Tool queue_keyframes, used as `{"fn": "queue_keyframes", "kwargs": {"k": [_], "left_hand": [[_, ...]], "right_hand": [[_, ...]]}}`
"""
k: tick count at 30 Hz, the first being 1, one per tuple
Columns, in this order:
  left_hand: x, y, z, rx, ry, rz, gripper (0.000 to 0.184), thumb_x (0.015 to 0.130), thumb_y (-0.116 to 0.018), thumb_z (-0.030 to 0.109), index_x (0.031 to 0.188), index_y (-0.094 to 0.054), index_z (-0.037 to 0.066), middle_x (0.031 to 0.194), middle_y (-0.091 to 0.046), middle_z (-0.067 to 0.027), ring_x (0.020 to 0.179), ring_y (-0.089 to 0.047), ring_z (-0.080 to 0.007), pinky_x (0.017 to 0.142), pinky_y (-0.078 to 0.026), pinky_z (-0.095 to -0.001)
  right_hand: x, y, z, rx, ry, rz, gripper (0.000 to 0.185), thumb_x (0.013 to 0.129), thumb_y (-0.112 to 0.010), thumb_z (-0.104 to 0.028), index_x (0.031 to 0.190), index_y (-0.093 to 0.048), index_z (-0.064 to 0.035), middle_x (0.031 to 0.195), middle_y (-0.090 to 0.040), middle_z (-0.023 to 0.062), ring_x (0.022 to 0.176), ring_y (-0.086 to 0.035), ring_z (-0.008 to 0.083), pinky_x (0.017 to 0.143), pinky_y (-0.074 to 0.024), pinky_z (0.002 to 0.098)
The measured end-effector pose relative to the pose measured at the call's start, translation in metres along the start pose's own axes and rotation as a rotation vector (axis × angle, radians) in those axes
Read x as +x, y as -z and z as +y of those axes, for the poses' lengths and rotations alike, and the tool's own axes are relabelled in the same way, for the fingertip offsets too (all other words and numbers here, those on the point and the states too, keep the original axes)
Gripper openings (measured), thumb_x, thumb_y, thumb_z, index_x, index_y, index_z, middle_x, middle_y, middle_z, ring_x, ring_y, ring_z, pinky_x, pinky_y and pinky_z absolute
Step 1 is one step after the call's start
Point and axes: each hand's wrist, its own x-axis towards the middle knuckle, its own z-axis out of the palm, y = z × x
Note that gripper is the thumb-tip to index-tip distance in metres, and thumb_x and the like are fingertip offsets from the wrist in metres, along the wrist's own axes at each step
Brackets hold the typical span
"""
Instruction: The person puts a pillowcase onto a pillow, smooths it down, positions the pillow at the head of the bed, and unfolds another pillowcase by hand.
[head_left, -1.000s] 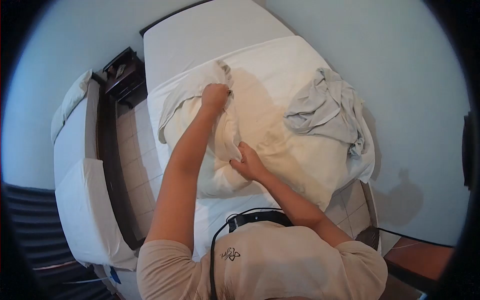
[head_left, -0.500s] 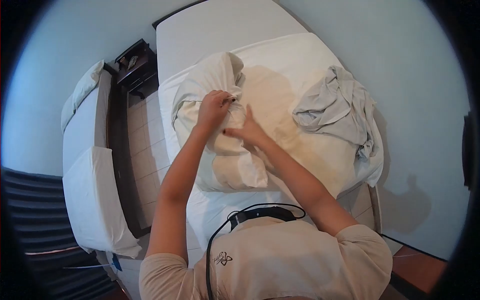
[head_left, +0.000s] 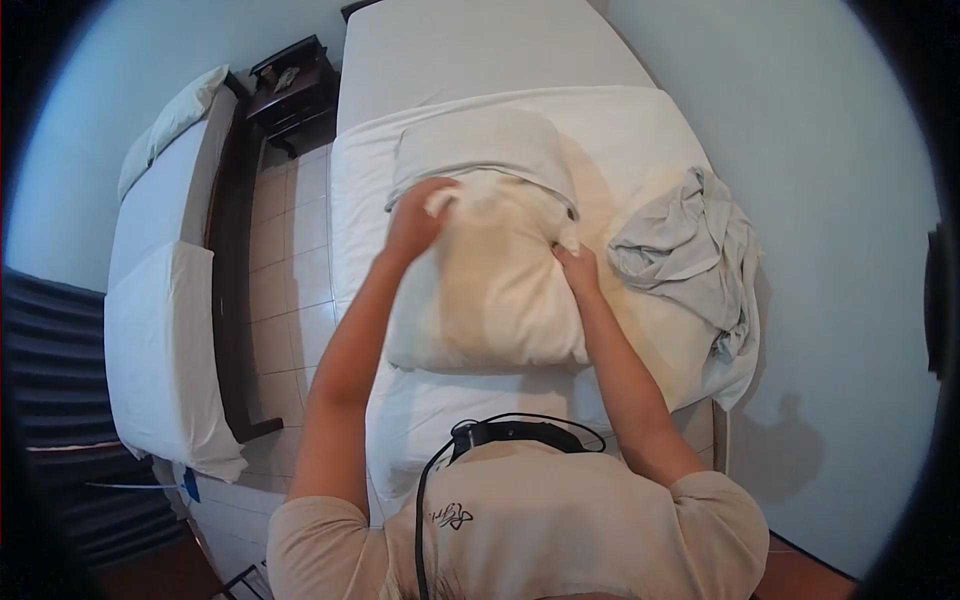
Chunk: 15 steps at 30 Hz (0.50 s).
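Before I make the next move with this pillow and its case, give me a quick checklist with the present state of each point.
1. Pillow lying on the bed: ok.
2. Pillowcase over the pillow's far end: ok.
3. Pillow fully covered: not ok; the near part lies bare, outside the case's hem.
4. Right hand on the pillow: ok, at its right edge near the hem.
5. Left hand gripping securely: cannot tell; the fingers are blurred, near the hem on the left.
6. Crumpled grey cloth clear of the pillow: ok, apart on the right.
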Motion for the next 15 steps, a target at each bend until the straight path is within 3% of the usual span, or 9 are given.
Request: {"fn": "queue_keyframes", "kwargs": {"k": [2, 4, 6, 8, 9, 11, 12, 13, 15], "left_hand": [[-0.011, 0.016, -0.070, 0.111, 0.323, 0.201, 0.034, 0.079, -0.066, 0.004, 0.113, -0.062, 0.003, 0.111, -0.065, -0.0146, 0.099, -0.063, -0.0293, 0.085, -0.051, -0.0365], [-0.033, 0.025, -0.122, 0.216, 0.422, 0.136, 0.037, 0.079, -0.066, 0.006, 0.115, -0.062, 0.003, 0.114, -0.064, -0.0155, 0.100, -0.063, -0.0299, 0.087, -0.050, -0.0361], [-0.046, 0.014, -0.146, 0.262, 0.463, 0.072, 0.037, 0.079, -0.066, 0.006, 0.116, -0.062, 0.004, 0.115, -0.063, -0.0158, 0.101, -0.063, -0.0294, 0.087, -0.050, -0.0359], [-0.049, -0.002, -0.163, 0.159, 0.431, 0.105, 0.030, 0.082, -0.064, 0.009, 0.110, -0.064, 0.003, 0.106, -0.067, -0.0154, 0.095, -0.065, -0.0281, 0.083, -0.051, -0.0360], [-0.044, -0.006, -0.161, 0.151, 0.434, 0.112, 0.030, 0.082, -0.064, 0.009, 0.110, -0.064, 0.003, 0.106, -0.067, -0.0154, 0.095, -0.065, -0.0281, 0.083, -0.051, -0.0360], [-0.036, -0.012, -0.151, 0.108, 0.702, 0.132, 0.022, 0.084, -0.061, 0.012, 0.103, -0.067, 0.002, 0.093, -0.070, -0.0142, 0.085, -0.067, -0.0285, 0.076, -0.052, -0.0369], [-0.039, -0.021, -0.166, 0.079, 0.642, 0.198, 0.018, 0.086, -0.059, 0.013, 0.098, -0.068, 0.002, 0.082, -0.070, -0.0117, 0.075, -0.068, -0.0241, 0.070, -0.051, -0.0344], [-0.038, -0.019, -0.167, 0.078, 0.648, 0.208, 0.018, 0.086, -0.059, 0.013, 0.098, -0.068, 0.002, 0.082, -0.070, -0.0117, 0.075, -0.068, -0.0241, 0.070, -0.051, -0.0344], [-0.038, -0.009, -0.168, -0.181, 0.678, 0.186, 0.018, 0.086, -0.059, 0.012, 0.098, -0.067, 0.001, 0.080, -0.070, -0.0104, 0.073, -0.066, -0.0171, 0.068, -0.050, -0.0303]], "right_hand": [[0.003, 0.008, 0.000, -0.015, 0.033, 0.132, 0.047, 0.075, -0.069, -0.014, 0.118, -0.057, 0.0016, 0.110, -0.064, 0.0156, 0.102, -0.060, 0.0261, 0.087, -0.0465, 0.0357], [0.000, 0.011, -0.026, -0.028, 0.071, 0.266, 0.053, 0.075, -0.069, -0.013, 0.123, -0.053, 0.0018, 0.116, -0.060, 0.0198, 0.110, -0.057, 0.0300, 0.092, -0.0442, 0.0372], [-0.026, 0.000, -0.098, -0.251, 0.484, 0.258, 0.060, 0.075, -0.072, -0.017, 0.127, -0.048, 0.0002, 0.123, -0.053, 0.0201, 0.119, -0.049, 0.0333, 0.101, -0.0383, 0.0392], [-0.041, -0.044, -0.123, -0.319, 0.803, 0.104, 0.055, 0.075, -0.073, -0.018, 0.123, -0.051, -0.0005, 0.125, -0.053, 0.0205, 0.121, -0.046, 0.0361, 0.105, -0.0351, 0.0411], [-0.052, -0.067, -0.139, -0.305, 0.831, -0.100, 0.056, 0.074, -0.074, -0.020, 0.122, -0.052, -0.0018, 0.127, -0.052, 0.0206, 0.124, -0.044, 0.0369, 0.107, -0.0332, 0.0427], [-0.072, -0.121, -0.142, -0.459, 1.022, -0.380, 0.060, 0.071, -0.078, -0.024, 0.122, -0.053, -0.0046, 0.131, -0.050, 0.0161, 0.129, -0.041, 0.0342, 0.108, -0.0324, 0.0430], [-0.083, -0.142, -0.148, -0.704, 1.022, -0.517, 0.062, 0.072, -0.076, -0.034, 0.122, -0.054, -0.0054, 0.136, -0.047, 0.0142, 0.133, -0.036, 0.0327, 0.110, -0.0270, 0.0499], [-0.088, -0.155, -0.145, -0.707, 1.029, -0.526, 0.062, 0.072, -0.076, -0.034, 0.122, -0.054, -0.0054, 0.136, -0.047, 0.0142, 0.133, -0.036, 0.0327, 0.110, -0.0270, 0.0499], [-0.088, -0.178, -0.133, -1.080, 1.009, -0.465, 0.067, 0.072, -0.072, -0.047, 0.124, -0.055, -0.0084, 0.139, -0.044, 0.0106, 0.137, -0.030, 0.0312, 0.111, -0.0197, 0.0584]]}}
